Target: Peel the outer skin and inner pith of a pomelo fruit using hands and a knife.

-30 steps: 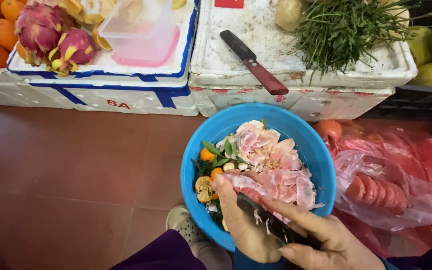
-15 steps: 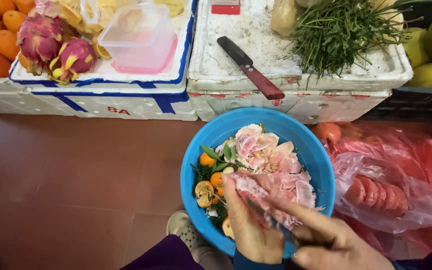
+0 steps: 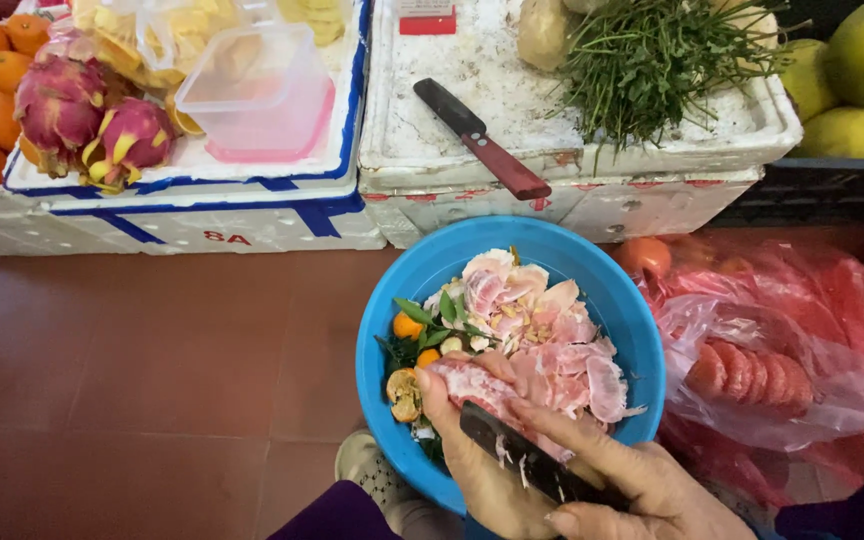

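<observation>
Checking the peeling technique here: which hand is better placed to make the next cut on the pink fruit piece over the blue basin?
Right, probably. The right hand already holds the dark knife with its blade against the pink fruit piece, while the left hand grips that piece above the blue basin.

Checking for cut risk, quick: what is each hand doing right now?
Left hand: closed on a pink fruit piece over the blue bowl.
Right hand: closed on a dark knife.

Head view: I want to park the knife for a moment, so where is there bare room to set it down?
Free: the white foam lid around the red-handled knife, left of the herbs; also the tiled floor left of the blue basin. Crowded: the basin, full of peels, and the left box under dragon fruits and plastic tub.
</observation>
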